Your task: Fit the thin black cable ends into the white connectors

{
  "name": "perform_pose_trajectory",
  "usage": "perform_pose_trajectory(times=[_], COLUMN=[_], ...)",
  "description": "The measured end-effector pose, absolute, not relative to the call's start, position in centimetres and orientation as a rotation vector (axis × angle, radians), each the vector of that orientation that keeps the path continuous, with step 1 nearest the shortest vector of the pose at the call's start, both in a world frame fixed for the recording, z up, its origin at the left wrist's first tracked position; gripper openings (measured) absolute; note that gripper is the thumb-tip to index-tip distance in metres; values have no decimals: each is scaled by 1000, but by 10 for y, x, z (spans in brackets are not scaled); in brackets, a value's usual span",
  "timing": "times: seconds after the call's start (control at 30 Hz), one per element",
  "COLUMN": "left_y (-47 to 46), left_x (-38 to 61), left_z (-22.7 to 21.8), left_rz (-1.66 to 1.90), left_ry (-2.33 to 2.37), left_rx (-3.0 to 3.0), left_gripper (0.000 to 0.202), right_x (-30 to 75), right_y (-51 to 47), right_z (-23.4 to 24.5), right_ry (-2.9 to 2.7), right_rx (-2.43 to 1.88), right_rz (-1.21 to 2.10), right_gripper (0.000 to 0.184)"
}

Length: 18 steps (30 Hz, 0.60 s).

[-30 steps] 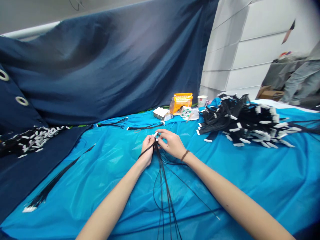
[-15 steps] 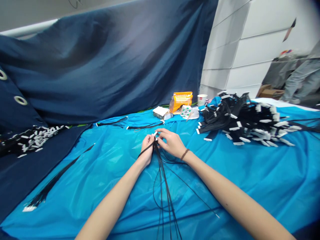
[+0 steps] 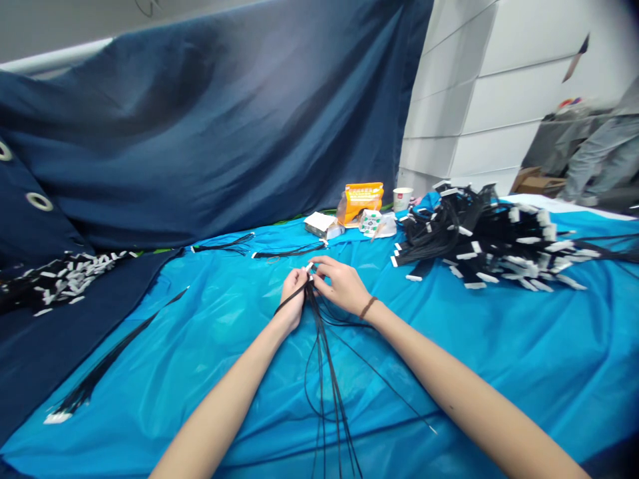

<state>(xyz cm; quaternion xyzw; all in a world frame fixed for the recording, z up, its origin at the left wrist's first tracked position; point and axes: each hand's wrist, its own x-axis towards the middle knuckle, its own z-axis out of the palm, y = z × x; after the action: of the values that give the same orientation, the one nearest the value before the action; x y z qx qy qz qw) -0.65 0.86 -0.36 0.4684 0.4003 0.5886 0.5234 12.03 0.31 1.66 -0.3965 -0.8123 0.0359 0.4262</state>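
Together, the left hand (image 3: pixel 293 297) and right hand (image 3: pixel 341 285) are pinching the white-tipped top of a light, floppy bundle of thin black cords (image 3: pixel 327 362), probably best gripped there, mid-tabletop.

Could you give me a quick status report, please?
Left hand and right hand both pinching the black strap bundle at its top. Nothing in the way.

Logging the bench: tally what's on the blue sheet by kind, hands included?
Hands: 2, left hand and right hand, both pinching the cord bunch
Cord heaps: 2, big heap, small heap
Orange bag: 1
Paper cup: 1
Total: 7
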Motion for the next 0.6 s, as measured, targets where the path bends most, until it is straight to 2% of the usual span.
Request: perform_pose_trajectory(times=[0.6], left_y=[6], left_x=[-6], left_z=[1], left_rz=[1401], left_ry=[936], left_rx=[1099], left_gripper=[37], right_x=[121], right_y=[3], right_z=[17], right_ry=[-2044], right_rx=[-1001], right_rz=[94], right_gripper=[18])
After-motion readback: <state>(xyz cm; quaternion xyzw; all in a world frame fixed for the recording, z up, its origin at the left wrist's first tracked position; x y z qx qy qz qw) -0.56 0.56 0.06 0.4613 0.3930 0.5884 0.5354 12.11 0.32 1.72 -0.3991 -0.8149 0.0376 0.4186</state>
